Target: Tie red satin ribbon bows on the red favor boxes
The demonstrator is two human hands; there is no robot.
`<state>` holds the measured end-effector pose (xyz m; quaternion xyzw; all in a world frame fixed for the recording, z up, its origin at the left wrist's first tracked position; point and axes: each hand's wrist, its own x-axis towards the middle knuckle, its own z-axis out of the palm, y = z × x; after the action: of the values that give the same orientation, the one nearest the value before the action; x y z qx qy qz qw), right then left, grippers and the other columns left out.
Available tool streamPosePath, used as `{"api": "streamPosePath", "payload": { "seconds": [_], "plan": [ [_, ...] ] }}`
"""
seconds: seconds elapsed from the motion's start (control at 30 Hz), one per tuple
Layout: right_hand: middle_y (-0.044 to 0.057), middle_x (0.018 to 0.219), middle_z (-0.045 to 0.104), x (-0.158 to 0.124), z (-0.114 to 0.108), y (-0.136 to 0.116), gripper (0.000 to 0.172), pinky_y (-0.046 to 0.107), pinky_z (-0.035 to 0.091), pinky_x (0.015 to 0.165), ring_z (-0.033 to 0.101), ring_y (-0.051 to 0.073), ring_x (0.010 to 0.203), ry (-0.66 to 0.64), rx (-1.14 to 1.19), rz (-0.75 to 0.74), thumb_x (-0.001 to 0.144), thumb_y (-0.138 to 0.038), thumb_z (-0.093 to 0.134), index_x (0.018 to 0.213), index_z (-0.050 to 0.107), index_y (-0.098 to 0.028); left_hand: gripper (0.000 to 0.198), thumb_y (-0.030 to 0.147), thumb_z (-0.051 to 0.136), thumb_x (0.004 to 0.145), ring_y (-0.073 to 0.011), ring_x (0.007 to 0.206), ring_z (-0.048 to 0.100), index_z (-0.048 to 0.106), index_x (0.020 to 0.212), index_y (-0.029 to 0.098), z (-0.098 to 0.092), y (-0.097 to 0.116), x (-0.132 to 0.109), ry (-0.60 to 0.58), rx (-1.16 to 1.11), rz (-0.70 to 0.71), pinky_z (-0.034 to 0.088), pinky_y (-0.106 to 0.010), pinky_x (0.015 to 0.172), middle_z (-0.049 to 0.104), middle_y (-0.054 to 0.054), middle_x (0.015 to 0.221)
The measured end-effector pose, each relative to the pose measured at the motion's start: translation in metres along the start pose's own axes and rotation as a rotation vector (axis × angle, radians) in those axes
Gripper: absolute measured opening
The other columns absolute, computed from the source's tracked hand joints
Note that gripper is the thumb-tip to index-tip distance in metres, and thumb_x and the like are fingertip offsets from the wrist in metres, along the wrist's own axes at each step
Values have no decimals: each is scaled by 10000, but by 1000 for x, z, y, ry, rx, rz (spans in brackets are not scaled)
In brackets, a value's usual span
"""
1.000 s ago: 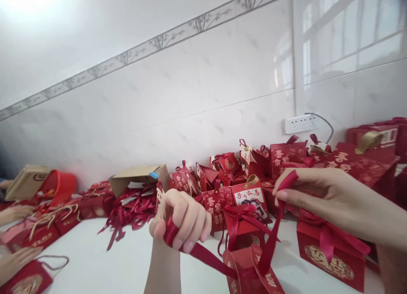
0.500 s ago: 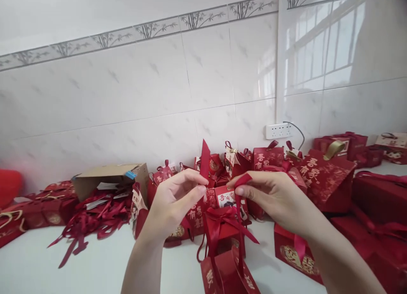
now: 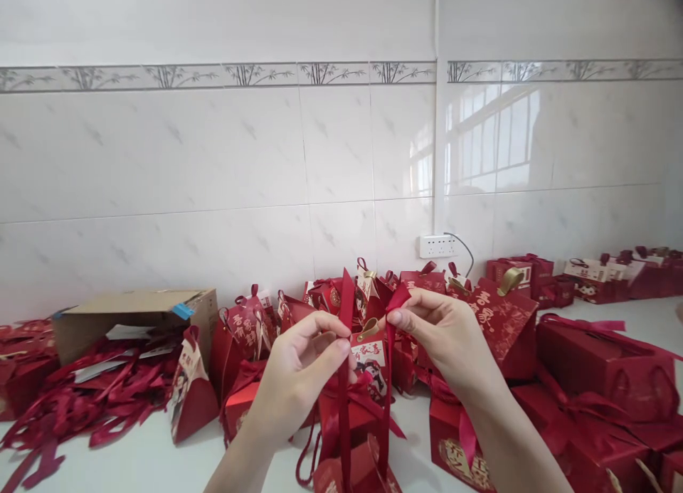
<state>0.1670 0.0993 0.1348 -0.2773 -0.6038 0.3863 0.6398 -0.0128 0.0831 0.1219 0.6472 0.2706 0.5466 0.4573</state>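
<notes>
Two upright lengths of dark red ribbon rise from a red gift box [image 3: 356, 472] at the bottom centre. My left hand [image 3: 314, 361] pinches the left ribbon [image 3: 344, 407] between thumb and fingers, its pointed end sticking up above them. The right ribbon [image 3: 385, 415] is pinched near its top by my right hand [image 3: 435, 333], the end folding over at the fingertips. Both hands are raised above the box, a small gap between them. Just behind stands another red box with a bow [image 3: 355, 411], partly covered by the ribbons.
An open cardboard box [image 3: 144, 304] spilling a heap of red ribbons [image 3: 107, 400] is at the left. Many red gift boxes line the white table [image 3: 416, 443] along the tiled wall. A large red box [image 3: 602, 365] lies at the right, and a socket strip [image 3: 438, 247] is on the wall.
The camera view has levelled and turned right. Both hands still grip the ribbons, which now run straighter up from the box; the right hand's ribbon end stands higher above its fingertips.
</notes>
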Motion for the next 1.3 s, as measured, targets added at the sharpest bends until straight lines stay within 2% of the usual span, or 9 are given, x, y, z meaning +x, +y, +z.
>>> {"api": "streamPosePath", "payload": {
  "seconds": [0.1,0.23,0.33,0.43,0.6,0.77,0.9,1.13,1.3],
  "plan": [
    [-4,676,653,-5,4,-1,187,230,489,606,619,135,665,13,-32,-128,637,-302,780,611,630,-196,132,294,601,804,-92,558,555,579,864,179,6,4,-6,15,-24,-23,464,-198,560,592,15,597],
    [33,1020,630,-15,12,1,121,315,467,866,565,202,1064,-20,-133,-270,709,-277,734,646,649,-218,222,287,635,780,-86,584,538,589,979,202,16,7,-15,-46,61,-62,457,-191,566,579,27,634],
    [35,1062,595,-19,19,3,98,350,431,944,517,211,1142,-29,-204,-326,732,-259,719,674,648,-226,180,306,655,768,-76,554,510,594,907,208,24,4,-17,-102,180,-61,428,-177,511,563,41,618],
    [25,1076,590,-20,21,4,115,357,428,965,535,201,1109,-10,-245,-378,732,-287,722,814,650,-248,157,338,605,809,-63,447,467,598,775,186,26,2,-15,-59,282,-42,377,-172,425,529,51,516],
    [48,1051,616,-18,8,-1,577,302,526,762,610,178,909,12,-277,-190,714,-378,724,1232,492,-277,144,337,601,816,-80,403,508,652,845,207,15,3,-6,-28,208,-15,415,-186,392,564,49,508],
    [23,765,644,-17,4,-5,240,276,523,637,618,151,700,-127,-278,-91,772,-380,658,913,645,-186,133,326,640,784,-105,427,562,680,811,201,8,2,-2,-39,204,26,479,-218,415,627,17,596],
    [7,701,629,-18,7,-5,157,248,497,599,592,129,653,-134,-267,-101,784,-330,648,740,623,-181,115,308,642,786,-101,445,581,663,801,196,7,1,-3,-43,186,34,501,-213,435,646,13,657],
    [0,710,630,-20,2,-8,108,260,489,605,582,131,658,-128,-281,-213,779,-293,664,733,645,-197,154,333,634,795,-105,437,598,577,818,191,3,0,2,-26,103,-42,503,-202,418,642,29,645],
    [12,756,658,-23,-1,-12,55,294,510,679,604,147,725,-429,-270,-394,800,-204,638,796,684,-235,227,378,661,766,-101,498,601,586,779,164,-1,-1,6,-49,97,-46,486,-177,445,614,14,600]
  ]
}}
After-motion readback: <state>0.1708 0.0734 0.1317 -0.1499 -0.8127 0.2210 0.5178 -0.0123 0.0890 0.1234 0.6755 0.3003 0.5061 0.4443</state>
